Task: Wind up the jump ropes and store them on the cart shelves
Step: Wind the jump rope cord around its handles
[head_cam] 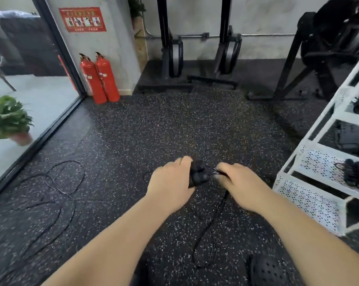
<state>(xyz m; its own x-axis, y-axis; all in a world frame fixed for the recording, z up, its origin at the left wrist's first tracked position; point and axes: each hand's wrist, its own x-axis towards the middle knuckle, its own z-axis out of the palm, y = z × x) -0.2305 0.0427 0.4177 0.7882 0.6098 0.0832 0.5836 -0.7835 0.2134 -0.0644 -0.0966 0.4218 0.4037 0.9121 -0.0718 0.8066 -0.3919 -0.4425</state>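
Left hand (170,182): fingers curled round the paired black jump-rope handles (198,174), held together at mid-frame, above the floor.
Right hand (236,182): just right of the handles, fingertips pinching the thin black cord (211,221) where it leaves them. How many turns are on the handles is blurred, cannot tell.

Cord: the free length hangs from the right hand, long axis running far-to-near, ending in a slack loop on the speckled rubber floor (154,124) near the black perforated shoe (267,271).

Key relation: white cart (304,199) stands right of both hands; right hand is nearer. Its perforated shelves open toward the hands, and nothing lies between. One shelf holds a wound jump rope (353,172).

Judgement: winding is unfinished; the hanging loop must be taken up before the bundle goes right onto a shelf.

Other: a second jump rope (55,190) lies uncoiled on the floor, near left, well apart from the hands. Two red fire extinguishers (100,79) far left; potted plant (7,116) beyond the glass.
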